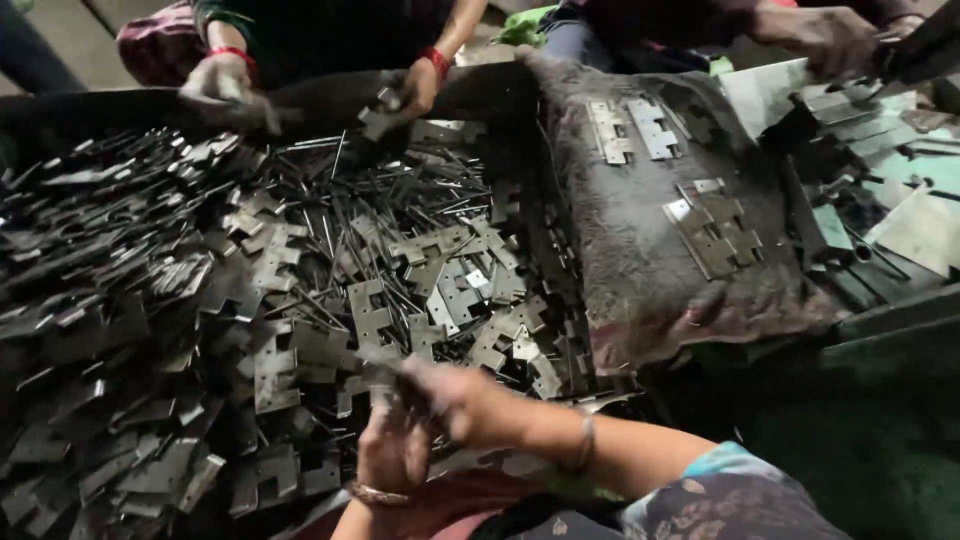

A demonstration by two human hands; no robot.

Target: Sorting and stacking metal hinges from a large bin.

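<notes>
Both hands meet low over the heap: the left hand [392,448] and right hand [455,395] are pinched together on a small hinge leaf [378,356], blurred. The step looks like fitting it; next calls for a pin [335,240] from the pile just beyond.

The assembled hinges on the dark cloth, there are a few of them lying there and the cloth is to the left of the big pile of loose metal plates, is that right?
Not quite. The head view shows the dark cloth to the right of the big pile of loose metal plates, not the left. The rest holds: a few assembled hinges do lie on the cloth.
</notes>
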